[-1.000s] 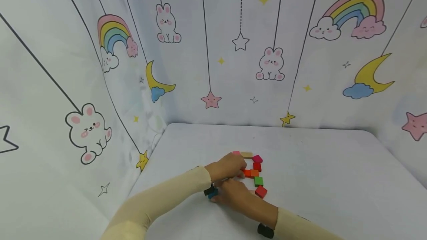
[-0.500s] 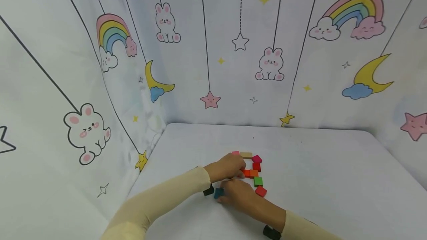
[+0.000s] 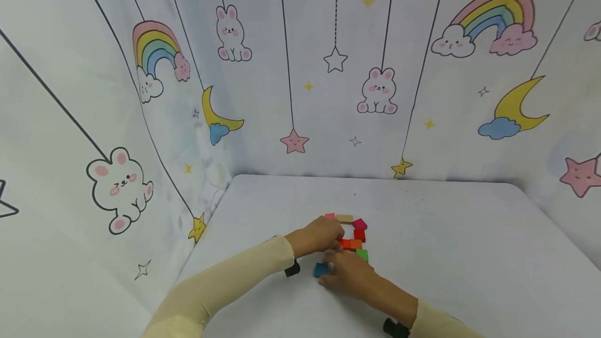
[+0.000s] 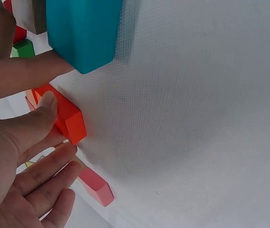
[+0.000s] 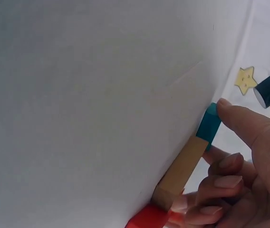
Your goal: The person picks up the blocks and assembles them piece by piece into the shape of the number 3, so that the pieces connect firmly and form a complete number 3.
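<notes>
My left hand [image 3: 319, 234] lies at the left of a figure of small coloured blocks. In the left wrist view, its thumb and index finger pinch an orange-red block [image 4: 71, 116], with the other fingers loosely bent. Just nearer to me, my right hand [image 3: 349, 271] pinches a teal block [image 3: 321, 269] between thumb and index finger. The right wrist view has the teal block [image 5: 208, 122] meeting the end of a plain wooden block [image 5: 180, 166], with a red block [image 5: 149, 217] beyond it. My right hand hides most of that lower row from the head view.
Pink [image 3: 330, 215], wooden [image 3: 345, 218], magenta [image 3: 360, 224], red [image 3: 359, 235], orange [image 3: 356, 244] and green [image 3: 361, 254] blocks form the rest of the figure on the white table [image 3: 446, 233]. Behind hangs a white cloth [image 3: 263, 93] with cartoon prints.
My right hand has slid the teal block to the right, away from my left wrist and closer to the lower row. My left hand has stayed in place.
</notes>
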Demonstrator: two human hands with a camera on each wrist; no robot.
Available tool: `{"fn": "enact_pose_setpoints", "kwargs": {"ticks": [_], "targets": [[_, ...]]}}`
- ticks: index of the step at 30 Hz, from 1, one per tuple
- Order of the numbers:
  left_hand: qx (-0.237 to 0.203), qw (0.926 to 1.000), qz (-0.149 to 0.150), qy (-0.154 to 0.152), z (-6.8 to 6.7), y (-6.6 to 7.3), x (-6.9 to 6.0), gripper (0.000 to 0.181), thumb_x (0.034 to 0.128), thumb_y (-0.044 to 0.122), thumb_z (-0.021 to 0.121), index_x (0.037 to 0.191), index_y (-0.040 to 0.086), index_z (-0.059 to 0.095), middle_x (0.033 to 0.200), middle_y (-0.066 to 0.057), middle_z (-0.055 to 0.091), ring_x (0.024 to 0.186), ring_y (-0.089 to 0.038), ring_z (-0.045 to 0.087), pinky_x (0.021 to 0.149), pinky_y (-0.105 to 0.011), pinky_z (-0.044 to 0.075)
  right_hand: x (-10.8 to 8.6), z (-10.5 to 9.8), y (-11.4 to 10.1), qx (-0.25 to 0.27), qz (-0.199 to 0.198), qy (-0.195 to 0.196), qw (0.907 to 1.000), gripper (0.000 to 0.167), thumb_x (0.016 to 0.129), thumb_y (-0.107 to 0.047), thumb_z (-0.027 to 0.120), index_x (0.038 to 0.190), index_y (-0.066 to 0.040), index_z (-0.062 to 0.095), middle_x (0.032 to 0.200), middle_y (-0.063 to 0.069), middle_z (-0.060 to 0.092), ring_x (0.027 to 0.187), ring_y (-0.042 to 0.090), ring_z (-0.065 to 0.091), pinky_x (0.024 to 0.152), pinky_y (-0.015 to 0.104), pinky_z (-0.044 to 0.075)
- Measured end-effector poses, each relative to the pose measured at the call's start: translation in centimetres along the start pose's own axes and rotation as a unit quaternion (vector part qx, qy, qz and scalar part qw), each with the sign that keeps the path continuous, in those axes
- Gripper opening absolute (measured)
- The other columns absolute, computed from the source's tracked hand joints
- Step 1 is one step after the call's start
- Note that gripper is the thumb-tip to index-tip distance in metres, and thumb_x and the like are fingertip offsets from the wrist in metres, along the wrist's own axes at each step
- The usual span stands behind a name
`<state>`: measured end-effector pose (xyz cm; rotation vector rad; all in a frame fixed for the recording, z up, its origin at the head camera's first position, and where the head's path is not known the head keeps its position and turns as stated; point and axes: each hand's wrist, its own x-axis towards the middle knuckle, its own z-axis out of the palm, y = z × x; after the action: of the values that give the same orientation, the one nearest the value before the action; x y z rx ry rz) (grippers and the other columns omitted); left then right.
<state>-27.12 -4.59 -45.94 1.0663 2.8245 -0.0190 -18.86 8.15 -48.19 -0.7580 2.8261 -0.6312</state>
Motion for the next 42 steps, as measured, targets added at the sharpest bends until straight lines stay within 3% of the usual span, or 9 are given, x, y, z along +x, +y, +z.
{"fn": "enact_pose_setpoints", "kwargs": {"ticks": [6,13,21,28,42], "targets": [[0.004,1.0000,-0.001,-0.003,0.1,0.0,0.1,0.016,0.0967,0.033,0.079,0.106,0.021,0.081,0.086,0.009,0.065,0.078,-0.006,0.054,0.071,-0.015,0.047,-0.3,-0.3,0.8,0.012,0.008,0.005,0.9999,0.041,0.081,-0.033,0.092,0.111,-0.011,0.075,0.079,-0.009,0.065,0.073,0.009,0.057,0.065,0.026,0.053],[0.008,1.0000,-0.003,-0.001,0.1,0.0,0.1,0.017,0.0963,0.034,0.079,0.106,0.020,0.081,0.089,0.009,0.068,0.078,-0.006,0.054,0.073,-0.015,0.048,-0.5,-0.1,1.2,0.003,0.009,0.008,0.9999,0.038,0.081,-0.033,0.092,0.108,-0.013,0.074,0.084,-0.010,0.069,0.075,0.007,0.058,0.072,0.028,0.057],[-0.016,0.9998,-0.007,0.004,0.1,0.1,-0.1,0.016,0.0962,0.033,0.080,0.105,0.019,0.081,0.087,0.008,0.067,0.076,-0.006,0.055,0.070,-0.014,0.047,-0.8,-0.2,1.4,0.008,0.015,0.008,0.9998,0.036,0.082,-0.034,0.092,0.106,-0.013,0.074,0.085,-0.010,0.068,0.075,0.009,0.055,0.069,0.028,0.054],[-0.003,1.0000,0.004,0.006,-0.2,0.2,-0.3,0.018,0.0957,0.034,0.080,0.103,0.018,0.082,0.085,0.008,0.067,0.077,-0.006,0.053,0.069,-0.014,0.046,-1.2,-0.4,1.6,0.016,0.022,0.012,0.9996,0.037,0.082,-0.034,0.092,0.105,-0.012,0.074,0.082,-0.010,0.067,0.075,0.009,0.056,0.069,0.030,0.055],[-0.003,1.0000,-0.001,0.006,0.0,0.1,-0.2,0.021,0.0950,0.035,0.080,0.108,0.019,0.082,0.088,0.007,0.069,0.078,-0.005,0.055,0.071,-0.013,0.048,-1.4,-0.4,1.7,0.019,0.014,0.018,0.9996,0.036,0.082,-0.034,0.092,0.106,-0.012,0.076,0.069,-0.010,0.053,0.069,0.009,0.051,0.059,0.024,0.045]]}}
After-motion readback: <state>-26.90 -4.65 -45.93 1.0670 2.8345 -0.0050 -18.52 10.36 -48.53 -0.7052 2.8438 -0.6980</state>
